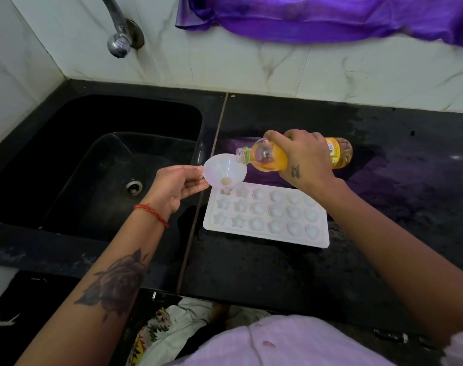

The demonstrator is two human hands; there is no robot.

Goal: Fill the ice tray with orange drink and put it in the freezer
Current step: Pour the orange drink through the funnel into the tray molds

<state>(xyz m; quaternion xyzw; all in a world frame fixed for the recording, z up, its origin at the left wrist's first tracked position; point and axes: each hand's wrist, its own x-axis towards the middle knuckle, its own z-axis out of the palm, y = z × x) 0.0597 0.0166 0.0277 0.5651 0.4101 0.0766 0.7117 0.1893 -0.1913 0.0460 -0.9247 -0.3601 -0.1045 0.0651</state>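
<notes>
A white ice tray [267, 233] with star and round cells lies flat on the black counter, its cells looking empty. My left hand [176, 187] holds a white funnel [225, 169] by its rim, the spout over the tray's far left corner cell. My right hand [303, 158] grips an uncapped bottle of orange drink [268, 161], tipped almost level with its mouth over the funnel's edge. A little pale liquid sits at the funnel's bottom.
A deep black sink [98, 154] with a drain lies left of the tray, under a chrome tap [118, 40]. The black counter [383, 207] looks wet. A purple cloth [330, 17] hangs on the marble wall behind.
</notes>
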